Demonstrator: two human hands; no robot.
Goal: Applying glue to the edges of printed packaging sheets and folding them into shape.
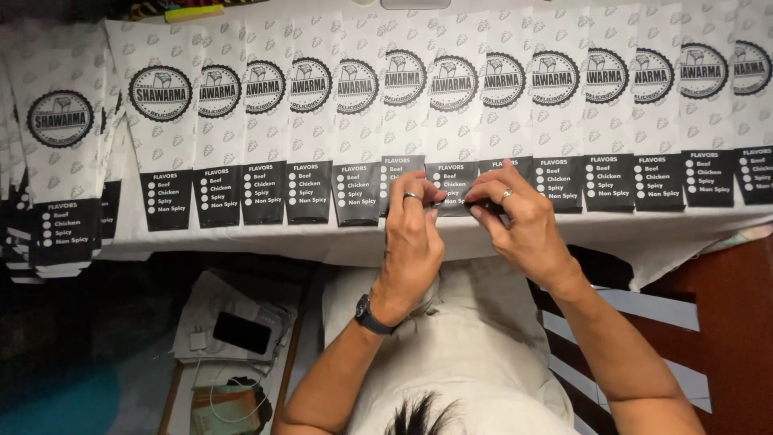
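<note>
Dark hair (pixel 419 415) and a pale shirt (pixel 459 338) are filling the bottom of the head view as a person is leaning over a white work surface (pixel 354 242) lined with printed paper sleeves. Both hands are meeting at the black lower edge of one paper sleeve (pixel 452 129) near the middle of the row, which is lying flat and overlapping its neighbours like shingles.

The left hand (pixel 412 234), wearing a ring and a dark wristwatch (pixel 372 316), is pinching the bottom strip with fingers drawn in tight, leaving almost no gap. The right hand (pixel 519 221), also ringed, is doing the same just beside it, thumb and fingertips closing on the same black edge. Whether the edge is being folded or only gripped cannot be told from here.

Judging by the look of it, the sleeve is thin, light paper: easy to lift, quick to crease, and likely to tear or slide against the sheet below if pulled hard. The safest hold appears to be the bottom corners of the black band, where both hands are already working.

More sleeves are stretching across to either side, and a separate stack of sleeves (pixel 60 161) is sitting at the far left. Below the surface, a dark phone (pixel 241 332) is resting on loose papers (pixel 211 300), with a white cable (pixel 211 385) trailing nearby.
</note>
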